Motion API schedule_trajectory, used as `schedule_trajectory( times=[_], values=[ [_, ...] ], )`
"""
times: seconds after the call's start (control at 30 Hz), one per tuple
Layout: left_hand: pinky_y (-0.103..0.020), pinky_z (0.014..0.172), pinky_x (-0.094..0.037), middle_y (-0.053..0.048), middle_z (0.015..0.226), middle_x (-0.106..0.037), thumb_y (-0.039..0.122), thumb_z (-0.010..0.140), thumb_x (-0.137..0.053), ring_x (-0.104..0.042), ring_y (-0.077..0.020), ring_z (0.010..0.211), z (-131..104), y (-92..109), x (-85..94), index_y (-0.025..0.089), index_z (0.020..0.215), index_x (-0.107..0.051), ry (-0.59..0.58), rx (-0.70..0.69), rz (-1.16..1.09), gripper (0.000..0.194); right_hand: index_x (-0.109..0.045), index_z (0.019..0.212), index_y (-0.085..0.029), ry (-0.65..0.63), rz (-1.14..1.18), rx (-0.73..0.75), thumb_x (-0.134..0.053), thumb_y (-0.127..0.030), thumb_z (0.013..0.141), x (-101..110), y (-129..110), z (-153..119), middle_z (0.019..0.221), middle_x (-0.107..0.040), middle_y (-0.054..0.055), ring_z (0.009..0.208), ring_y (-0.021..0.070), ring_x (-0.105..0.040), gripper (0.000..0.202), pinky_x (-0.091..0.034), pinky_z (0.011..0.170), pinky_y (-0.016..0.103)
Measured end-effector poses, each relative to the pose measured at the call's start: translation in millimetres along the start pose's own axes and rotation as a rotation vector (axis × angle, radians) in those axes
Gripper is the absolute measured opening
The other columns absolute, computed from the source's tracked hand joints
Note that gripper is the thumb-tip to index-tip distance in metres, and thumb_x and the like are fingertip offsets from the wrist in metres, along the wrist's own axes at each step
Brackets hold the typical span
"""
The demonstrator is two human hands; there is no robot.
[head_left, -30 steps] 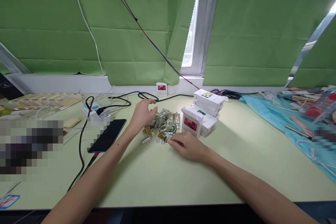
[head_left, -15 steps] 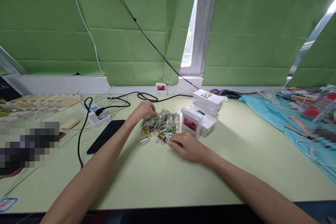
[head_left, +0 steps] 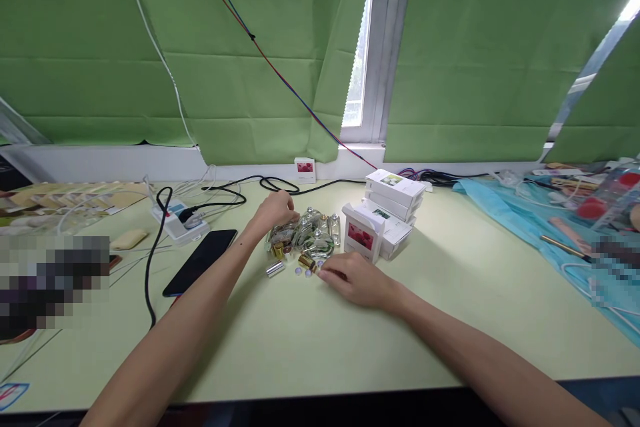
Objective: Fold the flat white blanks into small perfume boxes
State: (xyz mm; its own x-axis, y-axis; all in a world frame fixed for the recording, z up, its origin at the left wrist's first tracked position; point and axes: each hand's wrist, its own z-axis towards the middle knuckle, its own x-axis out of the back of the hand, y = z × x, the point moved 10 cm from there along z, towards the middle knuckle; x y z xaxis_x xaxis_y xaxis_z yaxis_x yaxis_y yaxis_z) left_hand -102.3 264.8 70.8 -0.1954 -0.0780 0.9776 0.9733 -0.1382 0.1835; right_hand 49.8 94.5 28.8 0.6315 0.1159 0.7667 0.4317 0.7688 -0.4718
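Observation:
Small glass bottles (head_left: 319,245), clear and tinted, lie clustered at the middle of the table. My left hand (head_left: 277,208) reaches over their back left side with curled fingers; the fingertips are partly hidden and their contents cannot be made out. In front of the bottles, my right hand (head_left: 356,278) rests on the table with thumb and fingers pressed together beside a gold cap (head_left: 306,261). Anything in that pinch is too small to name. A silver cap (head_left: 275,269) and small clear discs (head_left: 308,273) lie nearby. An upright white box (head_left: 361,235) with a red flower picture stands behind my right hand.
White boxes (head_left: 395,188) are stacked at the back right. A black phone (head_left: 200,263) and a power strip (head_left: 181,221) with cables lie to the left. Blue sheeting (head_left: 505,217) with assorted items covers the right side. Another small box (head_left: 305,171) stands by the wall.
The whole view has shifted slightly. Both hands keep nearly the same places at the bottles and the gold cap; nothing has visibly been picked up or put down.

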Motion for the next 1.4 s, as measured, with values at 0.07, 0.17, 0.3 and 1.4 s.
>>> schedule_trajectory(
  times=[0.07,0.17,0.3,1.4],
  values=[
    [-0.028,0.076,-0.054,-0.014,0.089,-0.079,0.033,0.076,-0.076,-0.073,-0.0261,0.089,-2.1,-0.2,0.9,0.016,0.081,-0.078,0.012,0.007,0.010,0.017,-0.066,0.084,-0.019,0.001,0.000,-0.002,-0.046,-0.030,0.106,0.1,0.1,0.3,0.083,-0.071,0.004,0.075,0.0160,-0.061,0.032,-0.042,0.070,0.028],
    [-0.029,0.077,-0.054,-0.014,0.089,-0.079,0.033,0.080,-0.073,-0.073,-0.0273,0.091,-4.0,-0.4,2.4,0.015,0.087,-0.078,0.034,0.017,0.021,0.019,-0.066,0.083,-0.018,0.001,0.012,-0.006,-0.047,-0.029,0.106,0.4,-0.5,0.7,0.083,-0.072,0.004,0.075,0.0162,-0.061,0.031,-0.041,0.070,0.029],
    [-0.030,0.077,-0.053,-0.015,0.092,-0.078,0.030,0.082,-0.070,-0.073,-0.0288,0.094,-5.4,0.0,5.8,0.015,0.089,-0.079,0.081,0.022,0.024,0.019,-0.067,0.084,-0.018,-0.009,0.031,-0.021,-0.048,-0.028,0.105,0.6,-0.3,0.8,0.085,-0.073,0.005,0.077,0.0158,-0.061,0.030,-0.041,0.071,0.028],
    [-0.029,0.063,-0.043,-0.001,0.080,-0.071,0.044,0.090,-0.055,-0.063,-0.0190,0.067,-103.0,70.2,82.9,0.024,0.095,-0.064,0.251,-0.183,-0.366,0.022,-0.055,0.138,-0.015,-0.037,0.019,-0.214,-0.049,-0.033,0.102,-3.6,19.0,-4.8,0.121,-0.067,0.014,0.092,0.0230,-0.065,0.040,-0.051,0.091,0.042]
  ],
)
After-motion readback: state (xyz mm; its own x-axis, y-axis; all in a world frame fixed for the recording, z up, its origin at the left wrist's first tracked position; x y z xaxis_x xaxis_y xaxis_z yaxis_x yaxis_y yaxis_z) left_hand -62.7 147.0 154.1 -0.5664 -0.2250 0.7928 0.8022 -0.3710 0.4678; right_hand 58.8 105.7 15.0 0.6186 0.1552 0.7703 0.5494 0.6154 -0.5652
